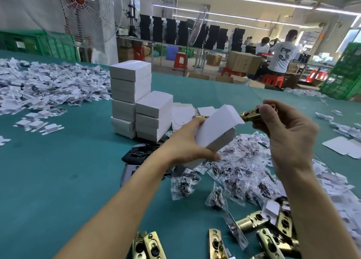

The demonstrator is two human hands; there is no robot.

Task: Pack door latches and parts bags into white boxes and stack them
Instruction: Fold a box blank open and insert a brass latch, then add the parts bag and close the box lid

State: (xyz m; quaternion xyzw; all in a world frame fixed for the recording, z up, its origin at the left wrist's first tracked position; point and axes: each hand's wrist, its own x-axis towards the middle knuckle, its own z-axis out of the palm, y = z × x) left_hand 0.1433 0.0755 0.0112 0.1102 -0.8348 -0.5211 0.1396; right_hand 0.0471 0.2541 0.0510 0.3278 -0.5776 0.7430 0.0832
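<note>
My left hand [184, 141] grips a white box [216, 128] held in the air, its open end tilted up and to the right. My right hand [283, 129] pinches a brass door latch [251, 115] whose tip sits at the box's open end. Behind them, closed white boxes [136, 100] stand in two stacks on the green table [58, 161]. Several clear parts bags [234, 172] lie under my hands. Loose brass latches [263, 237] lie at the near edge.
Heaps of flat white box blanks [45, 84] cover the table's left and far right [332, 190]. Black plates [140, 153] lie beside the stacks. A large fan [88, 10], green crates [343, 78] and seated people [281, 55] are beyond the table.
</note>
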